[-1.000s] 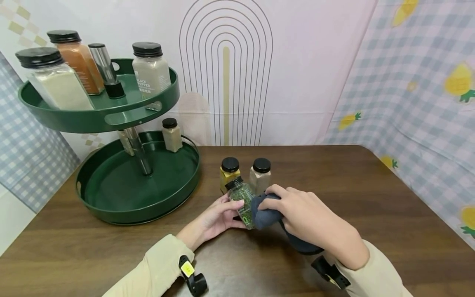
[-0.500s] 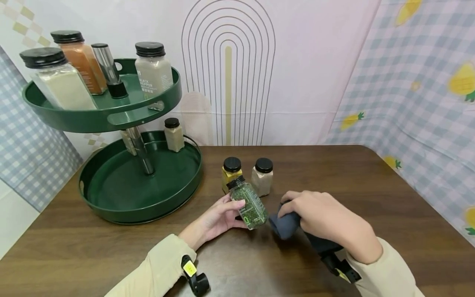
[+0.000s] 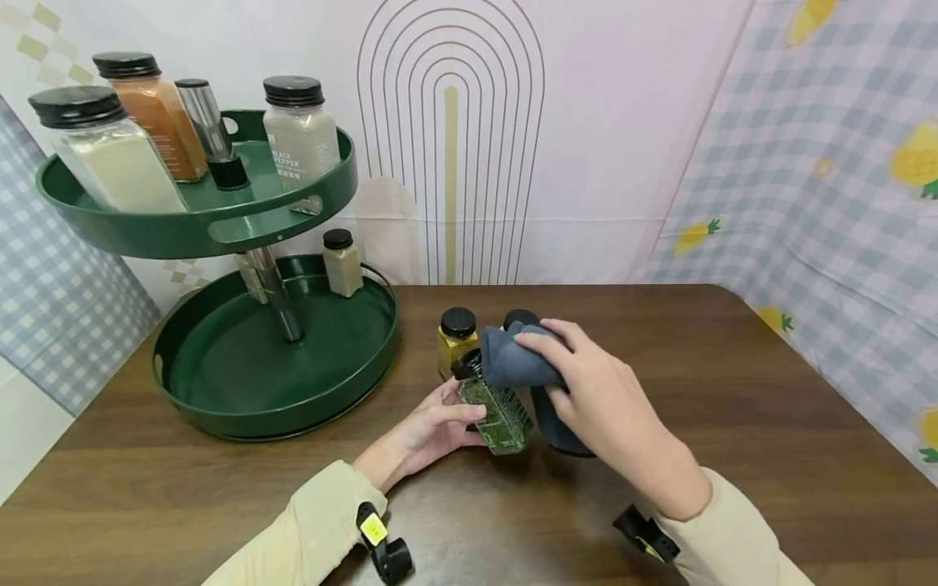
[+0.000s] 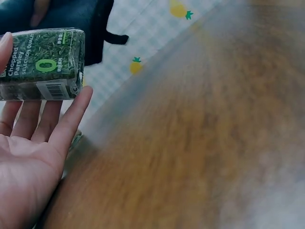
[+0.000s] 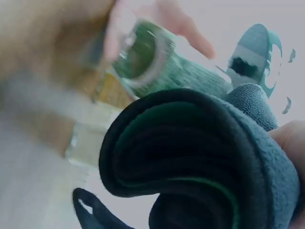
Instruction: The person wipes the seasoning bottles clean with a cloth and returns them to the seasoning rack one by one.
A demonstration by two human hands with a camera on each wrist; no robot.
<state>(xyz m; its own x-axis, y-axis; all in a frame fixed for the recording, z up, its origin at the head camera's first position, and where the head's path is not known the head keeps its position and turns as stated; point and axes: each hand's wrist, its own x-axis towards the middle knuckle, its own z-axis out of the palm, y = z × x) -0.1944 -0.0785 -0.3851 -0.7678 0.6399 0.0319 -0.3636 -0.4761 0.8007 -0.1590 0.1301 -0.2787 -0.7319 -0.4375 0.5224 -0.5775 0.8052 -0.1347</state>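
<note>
My left hand [image 3: 432, 427] grips a glass jar of chopped parsley [image 3: 501, 419] with a black lid, tilted above the table. In the left wrist view the parsley jar [image 4: 45, 62] lies between thumb and fingers, its label readable. My right hand [image 3: 597, 382] holds a bunched dark blue cloth [image 3: 516, 358] against the jar's upper part, near the lid. One end of the cloth hangs below the hand. Behind the parsley jar stand a jar with yellow contents [image 3: 456, 342] and a second black-lidded jar [image 3: 520, 316], mostly hidden by the cloth. The right wrist view shows the cloth's folds [image 5: 190, 143] close up.
A green two-tier tray stand [image 3: 271, 407] occupies the left. Its upper tier [image 3: 198, 232] bears several black-lidded spice jars around a metal post; the lower tier has a small jar [image 3: 342, 264] at the back. The brown wooden table [image 3: 659, 334] ends at a curtained wall.
The right hand drew the cloth away to the right of the parsley jar, then brought it up and left to the lid end. The left hand has stayed nearly in place, turning the jar slightly.
</note>
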